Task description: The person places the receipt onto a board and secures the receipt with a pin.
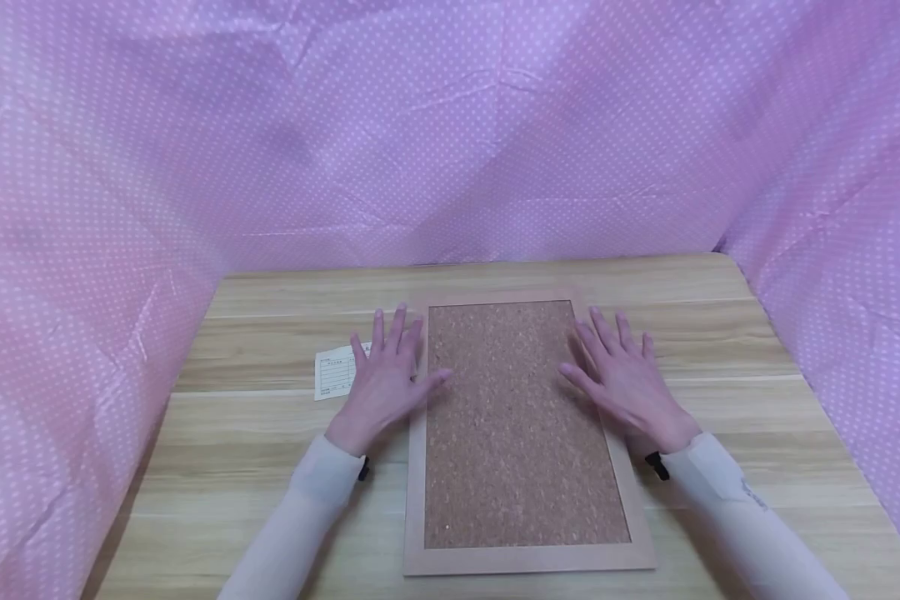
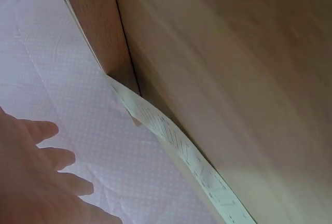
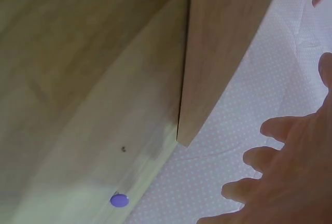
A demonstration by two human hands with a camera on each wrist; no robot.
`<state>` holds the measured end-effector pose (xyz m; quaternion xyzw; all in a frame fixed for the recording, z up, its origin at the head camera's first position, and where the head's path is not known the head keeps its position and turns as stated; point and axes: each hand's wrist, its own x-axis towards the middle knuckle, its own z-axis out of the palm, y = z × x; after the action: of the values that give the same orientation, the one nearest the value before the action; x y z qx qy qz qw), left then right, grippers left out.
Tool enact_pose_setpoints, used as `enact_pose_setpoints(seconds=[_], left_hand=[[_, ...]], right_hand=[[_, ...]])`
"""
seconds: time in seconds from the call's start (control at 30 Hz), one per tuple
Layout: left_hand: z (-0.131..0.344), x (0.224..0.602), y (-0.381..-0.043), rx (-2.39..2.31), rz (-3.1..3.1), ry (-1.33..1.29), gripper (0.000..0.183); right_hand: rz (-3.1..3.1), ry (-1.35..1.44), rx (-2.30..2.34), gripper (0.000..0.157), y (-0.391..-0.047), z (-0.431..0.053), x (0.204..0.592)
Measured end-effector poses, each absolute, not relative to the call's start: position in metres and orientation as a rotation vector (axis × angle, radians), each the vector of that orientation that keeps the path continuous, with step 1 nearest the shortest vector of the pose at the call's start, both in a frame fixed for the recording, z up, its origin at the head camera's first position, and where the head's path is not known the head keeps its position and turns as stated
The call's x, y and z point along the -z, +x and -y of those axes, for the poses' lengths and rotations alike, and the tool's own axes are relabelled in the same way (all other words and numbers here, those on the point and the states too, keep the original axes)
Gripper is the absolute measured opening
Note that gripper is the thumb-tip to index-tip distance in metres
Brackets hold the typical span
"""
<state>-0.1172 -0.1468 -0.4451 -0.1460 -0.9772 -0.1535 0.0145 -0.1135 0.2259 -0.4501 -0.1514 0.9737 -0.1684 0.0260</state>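
A cork board (image 1: 517, 450) in a pale wooden frame (image 1: 528, 561) lies lengthwise on the table. My left hand (image 1: 385, 377) is spread above its left edge, fingers straight and thumb overlapping the frame in the head view. Partly behind that hand lies a printed paper form (image 1: 333, 375); in the left wrist view it runs up to the frame's side. Over the opposite edge, my right hand (image 1: 630, 383) is spread likewise, holding nothing. A small purple round-headed item (image 3: 119, 200) sits on the table in the right wrist view, hidden behind the right hand in the head view.
The light wood-grain table (image 1: 240, 467) reaches back to a pink cloth (image 1: 450, 142) with white dots, which hangs behind it and along both sides. In the right wrist view a tiny dark spot (image 3: 123, 149) shows on the tabletop near the frame.
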Motion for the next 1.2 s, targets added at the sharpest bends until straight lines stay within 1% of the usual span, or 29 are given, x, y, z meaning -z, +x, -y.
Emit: enact_pose_setpoints(seconds=[0.47,0.73,1.2], left_hand=[[0.167,0.444,-0.114,0.501,3.034,-0.416,0.096],[0.182,0.445,-0.112,0.47,3.062,-0.396,0.1],[0.21,0.448,-0.109,0.49,3.083,-0.31,0.101]], right_hand=[[-2.994,-0.518,0.509,0.083,-0.108,-0.234,0.452],[-2.926,-0.582,0.534,0.08,-0.105,-0.239,0.455],[-2.869,-0.652,0.544,0.08,-0.102,-0.244,0.46]])
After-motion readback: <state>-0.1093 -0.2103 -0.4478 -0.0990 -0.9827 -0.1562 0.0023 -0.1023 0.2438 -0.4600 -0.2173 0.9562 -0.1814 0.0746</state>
